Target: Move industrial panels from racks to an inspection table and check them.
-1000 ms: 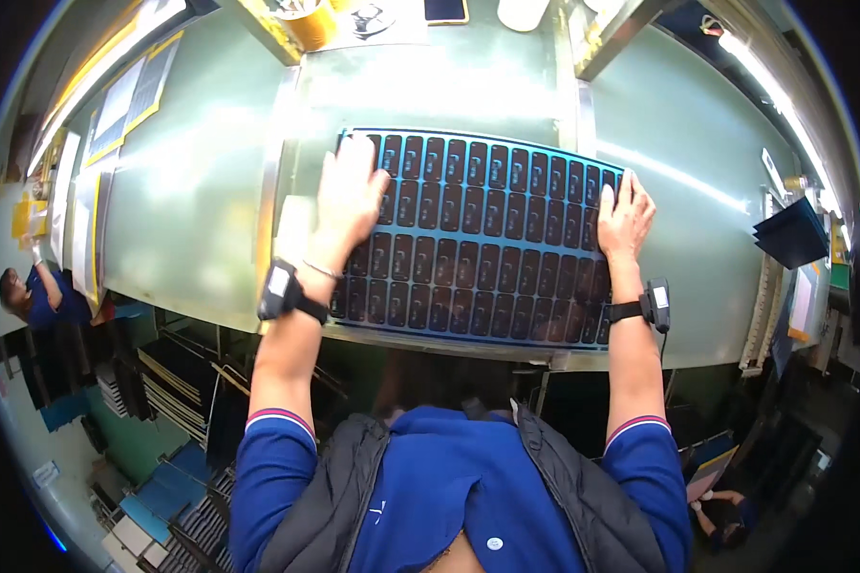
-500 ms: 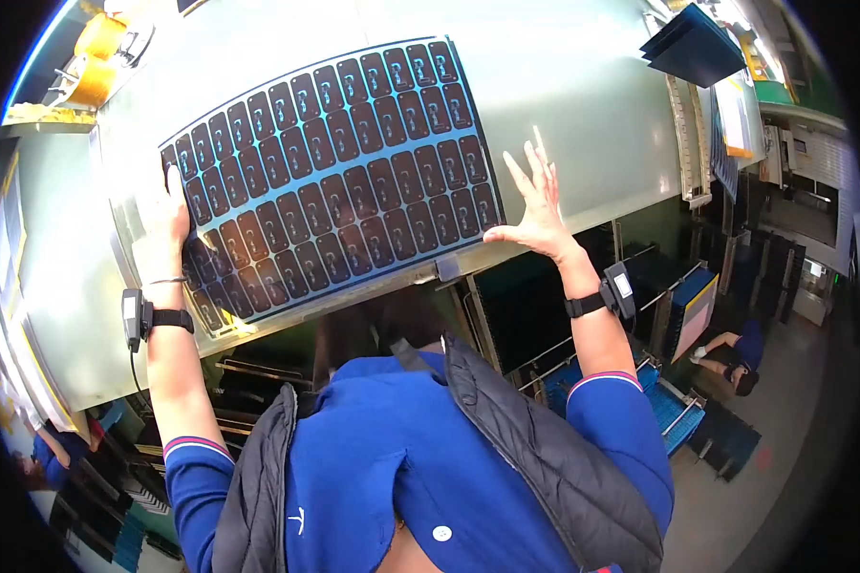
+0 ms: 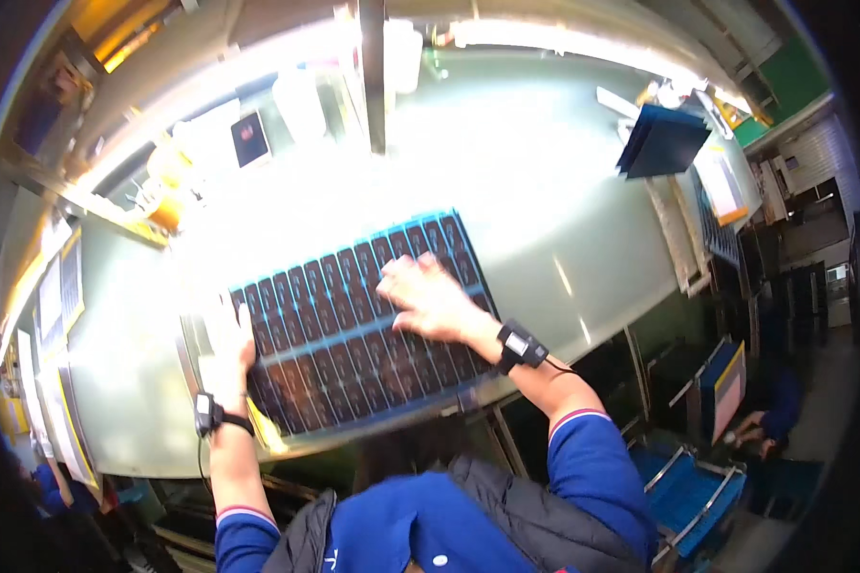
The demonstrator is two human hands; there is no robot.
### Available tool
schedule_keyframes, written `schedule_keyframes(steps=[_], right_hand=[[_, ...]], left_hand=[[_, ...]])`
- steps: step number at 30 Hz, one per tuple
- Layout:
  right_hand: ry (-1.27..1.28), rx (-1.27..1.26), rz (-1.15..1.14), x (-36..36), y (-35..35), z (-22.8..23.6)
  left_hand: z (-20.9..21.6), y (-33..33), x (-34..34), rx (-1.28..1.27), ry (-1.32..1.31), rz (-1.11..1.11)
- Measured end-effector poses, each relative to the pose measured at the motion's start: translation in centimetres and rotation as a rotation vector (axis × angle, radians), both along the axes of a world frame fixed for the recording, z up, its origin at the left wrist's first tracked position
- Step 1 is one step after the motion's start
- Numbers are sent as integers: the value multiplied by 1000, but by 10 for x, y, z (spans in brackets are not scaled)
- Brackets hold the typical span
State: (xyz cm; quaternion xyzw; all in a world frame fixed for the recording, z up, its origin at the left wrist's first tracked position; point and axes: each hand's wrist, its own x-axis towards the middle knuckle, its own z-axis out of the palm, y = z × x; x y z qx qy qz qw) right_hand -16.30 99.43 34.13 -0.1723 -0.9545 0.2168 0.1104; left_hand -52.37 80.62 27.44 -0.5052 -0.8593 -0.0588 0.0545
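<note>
A dark rectangular panel (image 3: pixel 354 368), patterned with rows of rounded phone-shaped outlines and blue strips, lies on the pale glossy table (image 3: pixel 564 258) along its front edge. Against the panel's left edge rests my left hand (image 3: pixel 231 334), its thumb by the border and its fingers stretched out; bright glare washes out part of them. My right hand (image 3: pixel 430 298) is over the panel's right half, palm down, fingers apart and slightly bent. Whether its fingertips touch the surface I cannot tell. Each wrist wears a strapped black device.
Dark blue sheets (image 3: pixel 664 143) stand at the table's far right, near a yellow-edged board (image 3: pixel 721 191). Orange rolls (image 3: pixel 167 210) sit at the back left. A post (image 3: pixel 371 76) rises at the back. Below right are a blue rack (image 3: pixel 693 492) and another person (image 3: pixel 774 411).
My right hand has moved left from beside the panel to above it. The view has tilted, showing more of the table's back. My left hand stays at the panel's left edge.
</note>
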Motion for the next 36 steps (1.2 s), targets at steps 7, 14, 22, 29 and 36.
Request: schedule_keyframes(steps=[7, 14, 22, 29, 36], right_hand=[[-149, 217, -611, 41, 67, -37], [214, 212, -617, 74, -6, -28], [-192, 278, -389, 148, -168, 21], [-232, 237, -239, 175, -191, 29], [-80, 336, -60, 181, -189, 27]], left_hand=[[7, 11, 0, 88, -90, -37], [16, -88, 3, 492, -366, 40], [50, -223, 110, 109, -181, -242], [34, -266, 107, 126, -170, -196], [40, -259, 99, 284, -544, 367]])
